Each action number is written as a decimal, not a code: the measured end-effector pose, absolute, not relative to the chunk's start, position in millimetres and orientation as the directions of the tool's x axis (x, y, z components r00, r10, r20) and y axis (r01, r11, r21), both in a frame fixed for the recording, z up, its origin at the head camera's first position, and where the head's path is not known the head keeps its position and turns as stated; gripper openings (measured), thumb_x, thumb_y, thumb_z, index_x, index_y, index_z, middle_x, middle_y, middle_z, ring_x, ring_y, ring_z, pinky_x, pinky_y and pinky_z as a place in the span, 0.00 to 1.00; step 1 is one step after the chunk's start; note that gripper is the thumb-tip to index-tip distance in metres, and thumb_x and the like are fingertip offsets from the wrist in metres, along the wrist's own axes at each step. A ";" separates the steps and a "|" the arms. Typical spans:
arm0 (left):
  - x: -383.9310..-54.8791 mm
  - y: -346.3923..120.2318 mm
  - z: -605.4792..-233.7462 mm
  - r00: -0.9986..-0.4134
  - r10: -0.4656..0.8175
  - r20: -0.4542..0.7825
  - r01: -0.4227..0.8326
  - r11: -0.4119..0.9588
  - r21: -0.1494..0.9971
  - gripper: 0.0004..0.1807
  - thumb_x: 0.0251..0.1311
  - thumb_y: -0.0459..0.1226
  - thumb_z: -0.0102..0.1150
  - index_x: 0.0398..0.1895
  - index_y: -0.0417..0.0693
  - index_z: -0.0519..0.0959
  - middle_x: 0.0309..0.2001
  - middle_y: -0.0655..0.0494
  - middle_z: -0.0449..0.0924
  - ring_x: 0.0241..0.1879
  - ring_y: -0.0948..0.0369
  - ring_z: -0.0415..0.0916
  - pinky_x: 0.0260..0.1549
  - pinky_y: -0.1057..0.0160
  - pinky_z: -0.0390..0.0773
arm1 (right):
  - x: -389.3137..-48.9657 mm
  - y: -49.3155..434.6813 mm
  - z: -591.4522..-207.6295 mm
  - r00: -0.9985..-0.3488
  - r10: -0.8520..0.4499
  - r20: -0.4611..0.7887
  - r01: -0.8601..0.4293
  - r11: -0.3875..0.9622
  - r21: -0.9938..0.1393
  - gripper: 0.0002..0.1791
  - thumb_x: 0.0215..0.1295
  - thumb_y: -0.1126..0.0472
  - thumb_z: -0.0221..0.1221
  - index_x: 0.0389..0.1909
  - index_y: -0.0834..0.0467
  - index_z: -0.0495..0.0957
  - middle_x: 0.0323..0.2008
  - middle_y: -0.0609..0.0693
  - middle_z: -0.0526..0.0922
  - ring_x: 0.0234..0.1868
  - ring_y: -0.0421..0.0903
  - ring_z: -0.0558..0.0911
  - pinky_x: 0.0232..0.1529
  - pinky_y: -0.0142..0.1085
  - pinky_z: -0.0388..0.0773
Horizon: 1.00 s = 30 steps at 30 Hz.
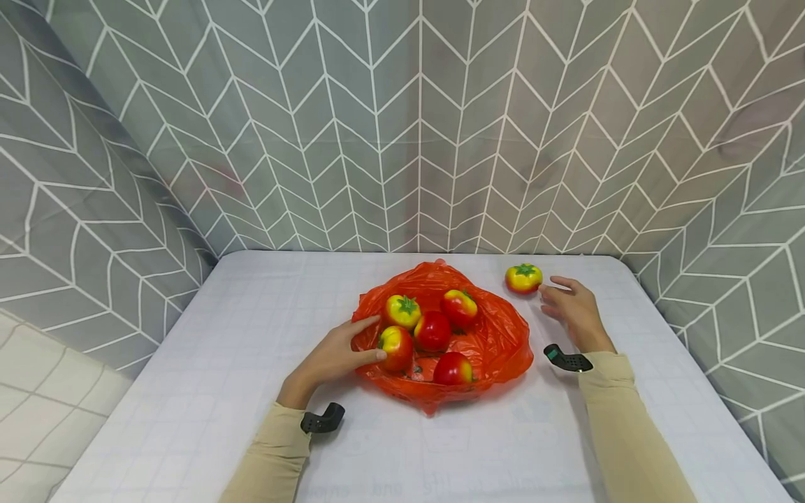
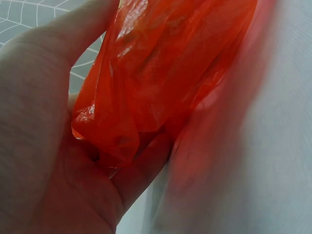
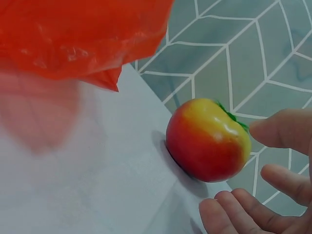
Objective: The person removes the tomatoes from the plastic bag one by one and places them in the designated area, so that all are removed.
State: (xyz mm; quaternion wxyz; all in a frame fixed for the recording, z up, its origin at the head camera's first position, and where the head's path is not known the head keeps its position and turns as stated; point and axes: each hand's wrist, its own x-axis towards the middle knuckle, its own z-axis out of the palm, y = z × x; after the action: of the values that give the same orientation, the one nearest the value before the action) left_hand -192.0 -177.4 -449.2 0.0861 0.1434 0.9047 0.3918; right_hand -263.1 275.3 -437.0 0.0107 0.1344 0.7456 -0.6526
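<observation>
Right hand (image 1: pixel 575 314): free, holding nothing; fingers parted and slightly bent beside the lone tomato (image 1: pixel 523 279). Whether a fingertip touches it, I cannot tell.
Left hand (image 1: pixel 333 356): grasps the left side of the red bag (image 1: pixel 506 335), plastic between thumb and fingers; its thumb tip is near a tomato inside.
Lone tomato: on the worktop (image 1: pixel 207 349), just left of the right fingertips and slightly farther from the person; the right hand is much the nearer of the 2. Round, no clear long axis; leafy green top up.
Right forearm: stretched forward, leaning left.
Left forearm: stretched forward, leaning right towards the bag.
Red bag: between the 2 hands, mouth spread wide, left of the lone tomato and closer to the person.
Bagged tomatoes (image 1: pixel 432 331): 5, red and yellow.
Curtain (image 1: pixel 402 140): grey with white zigzag lines, behind the worktop.
</observation>
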 end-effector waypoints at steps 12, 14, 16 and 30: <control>-192.0 -175.8 -447.3 -0.945 0.323 -0.044 0.188 0.650 0.736 0.45 0.53 0.62 0.68 0.74 0.57 0.68 0.71 0.46 0.67 0.72 0.44 0.58 0.69 0.38 0.57 | -245.9 276.2 -432.4 -0.974 0.189 -0.125 0.128 0.002 -0.992 0.37 0.70 0.58 0.62 0.72 0.70 0.59 0.38 0.44 0.81 0.41 0.42 0.86 0.42 0.32 0.84; -192.1 -176.0 -447.2 -0.945 0.323 -0.045 0.188 0.653 0.734 0.45 0.53 0.62 0.68 0.74 0.57 0.69 0.70 0.46 0.67 0.72 0.44 0.58 0.69 0.38 0.56 | -245.1 276.5 -431.9 -0.973 0.187 -0.133 0.136 0.006 -0.991 0.37 0.70 0.57 0.62 0.72 0.70 0.59 0.40 0.45 0.80 0.42 0.42 0.86 0.43 0.32 0.83; -191.7 -176.2 -447.1 -0.945 0.323 -0.049 0.187 0.655 0.732 0.45 0.53 0.62 0.68 0.74 0.56 0.69 0.71 0.46 0.67 0.72 0.43 0.58 0.69 0.38 0.56 | -244.4 276.6 -431.0 -0.974 0.183 -0.135 0.140 0.014 -0.990 0.37 0.70 0.56 0.62 0.72 0.69 0.59 0.42 0.46 0.79 0.43 0.42 0.85 0.43 0.31 0.83; -191.8 -176.1 -447.7 -0.946 0.318 -0.060 0.174 0.656 0.734 0.45 0.53 0.63 0.68 0.73 0.58 0.69 0.70 0.49 0.67 0.72 0.45 0.59 0.68 0.36 0.58 | -241.1 272.8 -420.1 -0.979 0.153 -0.135 0.148 0.082 -0.986 0.36 0.73 0.51 0.59 0.73 0.66 0.60 0.57 0.57 0.74 0.56 0.50 0.80 0.48 0.31 0.81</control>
State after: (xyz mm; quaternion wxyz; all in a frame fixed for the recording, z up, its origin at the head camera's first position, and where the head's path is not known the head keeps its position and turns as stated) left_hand -191.8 -176.1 -447.7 0.0920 0.1358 0.9054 0.3916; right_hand -241.1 272.8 -420.1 -0.0019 0.1025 0.7354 -0.6698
